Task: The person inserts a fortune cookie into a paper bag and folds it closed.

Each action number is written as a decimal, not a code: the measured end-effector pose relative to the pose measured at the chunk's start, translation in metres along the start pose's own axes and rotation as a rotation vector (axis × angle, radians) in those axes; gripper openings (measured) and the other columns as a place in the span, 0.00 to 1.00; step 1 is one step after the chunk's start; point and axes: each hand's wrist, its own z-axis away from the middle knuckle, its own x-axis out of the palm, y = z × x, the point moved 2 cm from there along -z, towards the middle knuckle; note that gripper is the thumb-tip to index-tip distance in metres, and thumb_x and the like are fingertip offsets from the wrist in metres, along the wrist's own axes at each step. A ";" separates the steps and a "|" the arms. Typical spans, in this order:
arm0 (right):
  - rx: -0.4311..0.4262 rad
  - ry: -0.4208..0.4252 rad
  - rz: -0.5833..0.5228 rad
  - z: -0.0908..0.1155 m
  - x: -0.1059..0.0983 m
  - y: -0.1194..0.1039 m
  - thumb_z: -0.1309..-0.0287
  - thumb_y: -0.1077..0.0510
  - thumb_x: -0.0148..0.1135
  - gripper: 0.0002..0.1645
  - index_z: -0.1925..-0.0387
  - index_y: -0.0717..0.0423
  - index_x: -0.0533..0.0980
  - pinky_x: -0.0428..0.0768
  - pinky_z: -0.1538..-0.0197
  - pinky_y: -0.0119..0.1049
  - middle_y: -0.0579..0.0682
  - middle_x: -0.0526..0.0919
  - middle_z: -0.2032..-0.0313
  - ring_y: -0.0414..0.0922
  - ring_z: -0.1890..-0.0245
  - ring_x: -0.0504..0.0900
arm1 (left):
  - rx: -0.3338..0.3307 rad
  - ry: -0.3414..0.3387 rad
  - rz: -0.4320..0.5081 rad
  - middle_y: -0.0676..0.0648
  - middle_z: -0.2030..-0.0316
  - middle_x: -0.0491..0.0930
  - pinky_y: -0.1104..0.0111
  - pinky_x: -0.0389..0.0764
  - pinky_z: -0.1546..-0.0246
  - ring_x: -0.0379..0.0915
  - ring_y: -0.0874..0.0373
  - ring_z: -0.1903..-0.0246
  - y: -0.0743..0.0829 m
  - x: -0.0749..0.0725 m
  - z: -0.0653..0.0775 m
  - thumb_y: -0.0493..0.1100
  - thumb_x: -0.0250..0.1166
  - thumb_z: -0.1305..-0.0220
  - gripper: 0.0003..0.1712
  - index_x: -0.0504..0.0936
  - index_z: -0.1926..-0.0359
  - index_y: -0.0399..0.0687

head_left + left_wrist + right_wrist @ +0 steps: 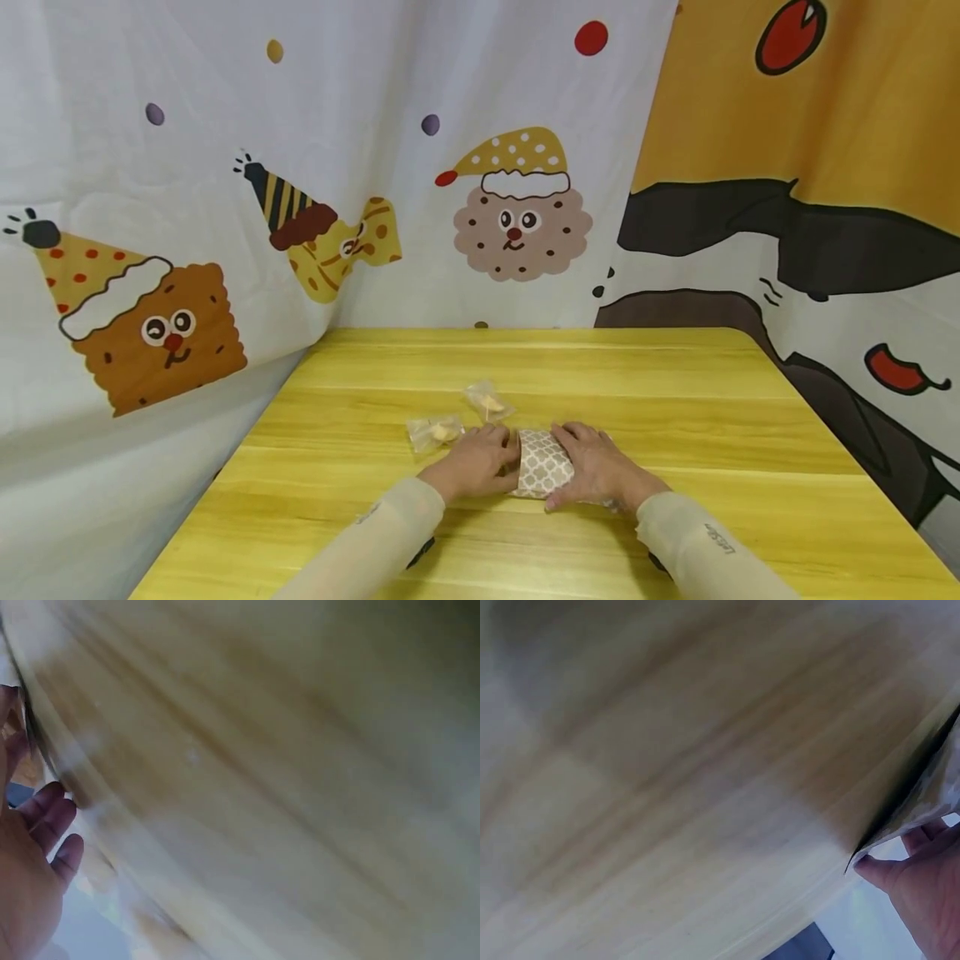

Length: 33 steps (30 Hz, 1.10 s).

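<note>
A flat pouch [543, 465] with a beige-and-white lattice print lies on the table between my hands. My right hand [603, 471] spans its right part, thumb along the near edge and fingers over the far edge. The right wrist view catches that thumb under the edge of the pouch [941, 784]. At the pouch's left end, my left hand [478, 462] holds the edge with curled fingers, partly hidden in the head view. Its other fingers [52, 817] bend loosely in the left wrist view. Just beyond the left hand lies a small clear packet [433, 433] with something pale yellow inside.
A second clear packet [487, 402] with similar pale contents lies farther back. The wood-grain table [360, 367] ends at a white curtain [375, 100] with cartoon prints. An orange and black printed part [862, 125] hangs at the right.
</note>
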 end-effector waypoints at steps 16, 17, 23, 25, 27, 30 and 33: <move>0.023 0.031 0.017 0.000 -0.003 0.010 0.69 0.20 0.73 0.72 0.29 0.61 0.65 0.66 0.37 0.58 0.58 0.66 0.36 0.59 0.36 0.65 | -0.055 -0.046 -0.048 0.54 0.53 0.69 0.64 0.68 0.55 0.63 0.60 0.54 -0.005 0.001 -0.003 0.67 0.54 0.30 0.33 0.70 0.29 0.63; 0.028 0.030 0.013 0.000 -0.003 0.010 0.68 0.21 0.73 0.71 0.30 0.61 0.65 0.65 0.36 0.59 0.58 0.66 0.36 0.59 0.36 0.64 | -0.059 -0.049 -0.042 0.54 0.53 0.69 0.64 0.68 0.55 0.63 0.60 0.54 -0.005 0.001 -0.004 0.67 0.54 0.30 0.33 0.71 0.30 0.63; 0.044 0.033 0.008 -0.002 -0.002 0.012 0.66 0.22 0.73 0.69 0.30 0.60 0.66 0.62 0.35 0.59 0.56 0.67 0.38 0.57 0.36 0.64 | -0.019 0.073 0.057 0.52 0.54 0.75 0.67 0.71 0.60 0.68 0.60 0.58 -0.013 -0.004 0.002 0.59 0.58 0.28 0.27 0.77 0.35 0.55; 0.037 0.036 0.009 -0.003 -0.002 0.011 0.66 0.21 0.73 0.68 0.30 0.59 0.67 0.62 0.35 0.59 0.56 0.67 0.38 0.57 0.36 0.65 | -0.018 0.142 0.109 0.50 0.52 0.76 0.64 0.75 0.58 0.71 0.59 0.57 -0.020 -0.011 0.010 0.56 0.60 0.28 0.25 0.78 0.36 0.52; 0.028 0.038 0.006 -0.004 -0.002 0.010 0.66 0.22 0.73 0.68 0.30 0.59 0.67 0.63 0.35 0.58 0.55 0.67 0.38 0.57 0.36 0.65 | -0.050 0.194 0.169 0.48 0.49 0.76 0.59 0.76 0.51 0.72 0.55 0.52 -0.031 -0.018 0.018 0.54 0.61 0.29 0.25 0.77 0.36 0.49; 0.011 0.041 -0.002 -0.004 -0.003 0.008 0.67 0.22 0.74 0.68 0.31 0.60 0.67 0.63 0.35 0.58 0.56 0.68 0.39 0.58 0.37 0.65 | -0.133 0.255 0.240 0.46 0.46 0.75 0.52 0.73 0.44 0.71 0.50 0.46 -0.053 -0.025 0.033 0.53 0.64 0.31 0.27 0.77 0.36 0.46; -0.005 0.046 0.004 -0.005 -0.004 0.007 0.67 0.21 0.73 0.68 0.31 0.61 0.67 0.63 0.35 0.59 0.56 0.68 0.39 0.58 0.37 0.66 | -0.231 0.278 0.290 0.43 0.43 0.74 0.48 0.71 0.41 0.69 0.44 0.42 -0.077 -0.028 0.049 0.54 0.67 0.35 0.31 0.76 0.36 0.44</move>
